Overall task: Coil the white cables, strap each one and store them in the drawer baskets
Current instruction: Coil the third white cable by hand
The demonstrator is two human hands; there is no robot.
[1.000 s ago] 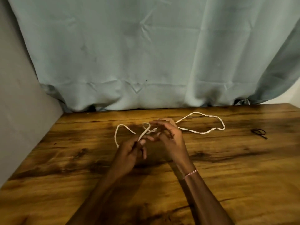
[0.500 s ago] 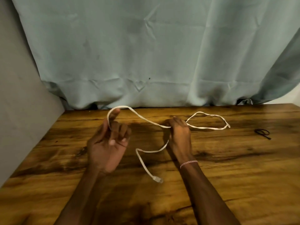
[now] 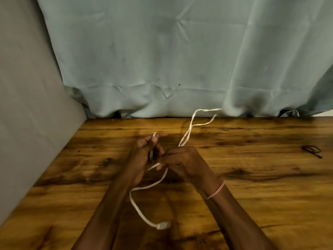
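Observation:
A thin white cable (image 3: 191, 127) runs through both hands above the wooden table (image 3: 252, 186). My left hand (image 3: 142, 157) holds a bend of it, with a small loop showing above its fingertips. My right hand (image 3: 183, 161) is curled round the cable just to the right, touching the left. From it a doubled loop of cable rises toward the curtain, blurred by motion. A tail hangs below the hands and ends in a white plug (image 3: 163, 226) near the table's front. A black strap (image 3: 312, 150) lies on the table at far right.
A pale blue-green curtain (image 3: 180, 60) hangs along the table's back edge. A grey panel (image 3: 27, 105) closes off the left side. No drawer or basket is in view.
My hands were apart with the cable stretched between them; now they have come together at the middle. The far loop has lifted off the table and the plug end has slid nearer.

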